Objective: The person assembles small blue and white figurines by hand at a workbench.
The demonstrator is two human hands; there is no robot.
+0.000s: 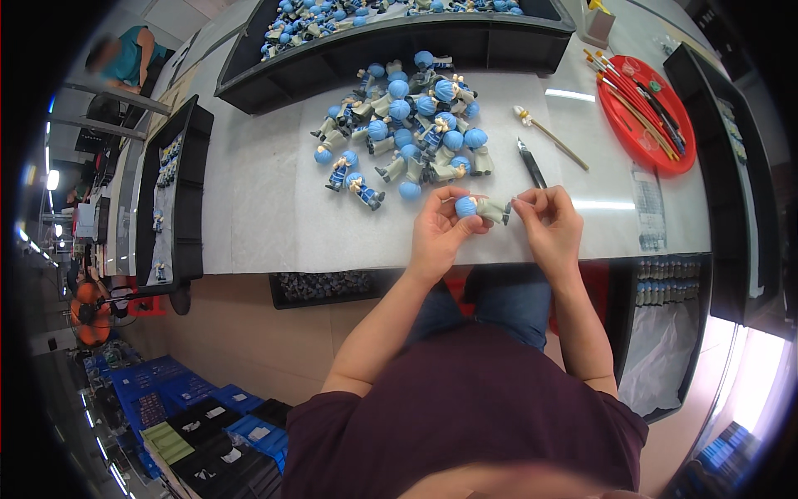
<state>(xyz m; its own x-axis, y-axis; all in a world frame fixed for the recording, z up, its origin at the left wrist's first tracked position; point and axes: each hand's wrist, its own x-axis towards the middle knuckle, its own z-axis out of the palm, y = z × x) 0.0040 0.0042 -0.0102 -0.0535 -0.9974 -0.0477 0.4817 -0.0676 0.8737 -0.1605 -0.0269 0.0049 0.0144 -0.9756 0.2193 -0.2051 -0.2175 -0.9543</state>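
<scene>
One blue-headed figurine (490, 209) sits at five o'clock from the pile (399, 109). Left hand (439, 235): fingers clamped on its head. Right hand (554, 229): fingertips together by its shoes, contact unclear. Probably light, stiff; torso grip advised.

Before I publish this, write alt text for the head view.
A person's left hand holds a blue-topped figurine over a white worktable, the right hand close by. Beyond lie a pile of similar figurines and a black tray holding more; to the right are a craft knife and a red dish of brushes.
</scene>
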